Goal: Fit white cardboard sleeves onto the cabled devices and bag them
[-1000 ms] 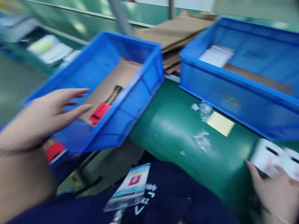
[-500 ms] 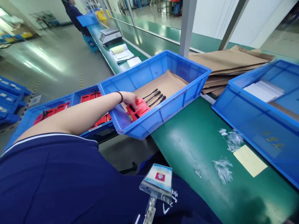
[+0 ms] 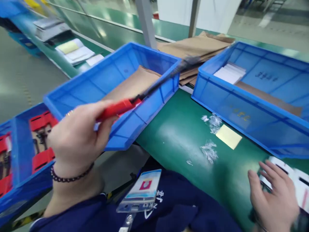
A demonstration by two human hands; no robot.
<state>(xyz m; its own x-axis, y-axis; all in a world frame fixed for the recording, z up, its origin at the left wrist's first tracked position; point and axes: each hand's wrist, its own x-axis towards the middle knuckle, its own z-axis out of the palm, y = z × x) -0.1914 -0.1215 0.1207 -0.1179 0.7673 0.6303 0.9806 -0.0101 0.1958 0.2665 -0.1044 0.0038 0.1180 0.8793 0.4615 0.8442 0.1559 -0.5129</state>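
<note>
My left hand (image 3: pixel 78 133) is closed on a flat red plastic piece (image 3: pixel 118 109), thumb below and fingers above. A black cable (image 3: pixel 159 83) runs out from its far end, blurred by motion. The hand is raised over the near end of the tilted blue tub (image 3: pixel 142 124); another red edge shows just behind the held piece. My right hand (image 3: pixel 275 190) is open, fingers spread, over the green bench at the lower right. Beside and partly under it are white pieces with black slots (image 3: pixel 301 182); whether the fingers touch them I cannot tell.
Brown paper (image 3: pixel 135 82) lines the tub. At left, a divided blue bin (image 3: pixel 15 148) holds red pieces with black cables. A second blue tub (image 3: pixel 241 96) stands right, near stacked brown paper (image 3: pixel 193 46). Clear plastic bits (image 3: pixel 209 151) and a yellow card (image 3: pixel 229 136) lie on the bench.
My left hand has lifted out of the tub with the red piece and cable, coming nearer to me. My view has turned right, and my right hand has come into sight.
</note>
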